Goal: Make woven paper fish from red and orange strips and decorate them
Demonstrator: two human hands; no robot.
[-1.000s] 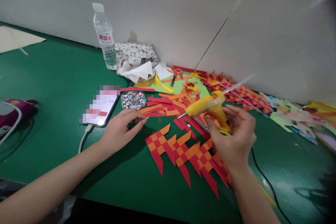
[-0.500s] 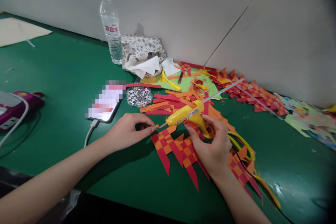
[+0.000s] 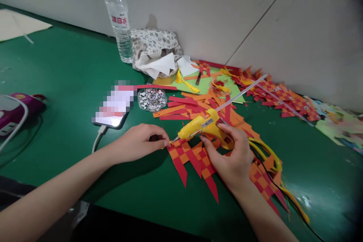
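Left hand (image 3: 141, 143): thumb and index pinching tiny orange piece (image 3: 170, 143), too small to identify; piece right at nozzle (image 3: 175, 139) of yellow glue gun (image 3: 195, 126), can't tell if touching
Right hand (image 3: 231, 153): fingers curled round gun handle; nozzle points left and down, clear glue stick (image 3: 241, 93) out back
Woven red-orange paper pieces (image 3: 179, 153) on green table (image 3: 136, 196), below gun, partly behind right hand
Loose paper strips (image 3: 183, 101) beyond gun; googly-eye box (image 3: 152, 99) between strips and phone (image 3: 115, 109); bottle (image 3: 120, 26) upright beside patterned pouch (image 3: 155, 41)
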